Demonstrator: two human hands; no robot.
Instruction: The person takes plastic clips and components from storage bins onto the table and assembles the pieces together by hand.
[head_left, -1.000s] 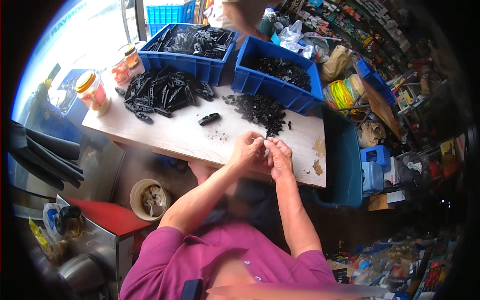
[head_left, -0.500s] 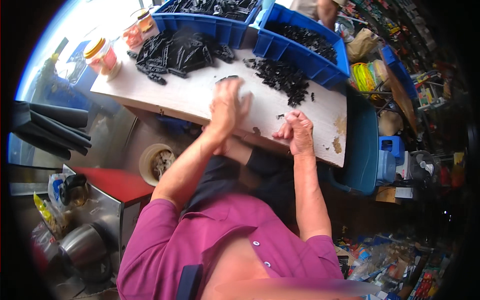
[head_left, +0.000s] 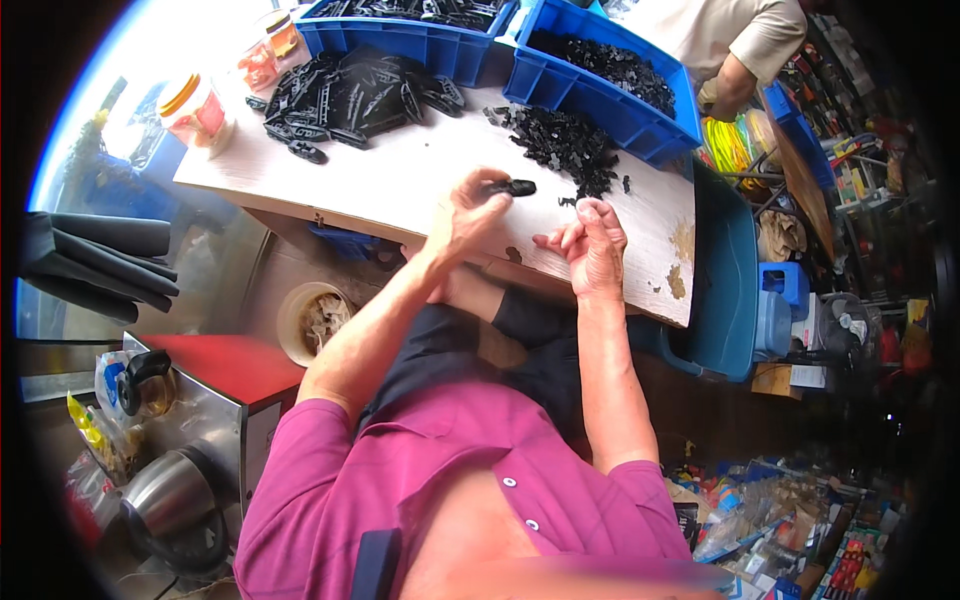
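Observation:
My left hand (head_left: 466, 214) pinches a long, rounded black plastic part (head_left: 516, 187) between thumb and fingers, just above the white tabletop (head_left: 360, 185). To the right, my right hand (head_left: 596, 246) is closed, thumb against bent forefinger, with a small black plastic piece (head_left: 568, 201) at the fingertips. A short gap separates the two hands. Beyond the left hand lies a heap of long black plastic parts (head_left: 345, 100). A pile of small black pieces (head_left: 560, 145) spreads just past my right hand.
Two blue bins (head_left: 400, 45) (head_left: 610, 100) filled with black parts line the table's far side. Lidded jars (head_left: 193, 115) stand at the far left corner. A teal tub (head_left: 722, 280) is against the right end. Beyond the bins is another person's arm (head_left: 735, 85).
My left hand has come rightward and nearer from the table, now with the black part in it. My right hand has shifted slightly away from me. The other person shows more.

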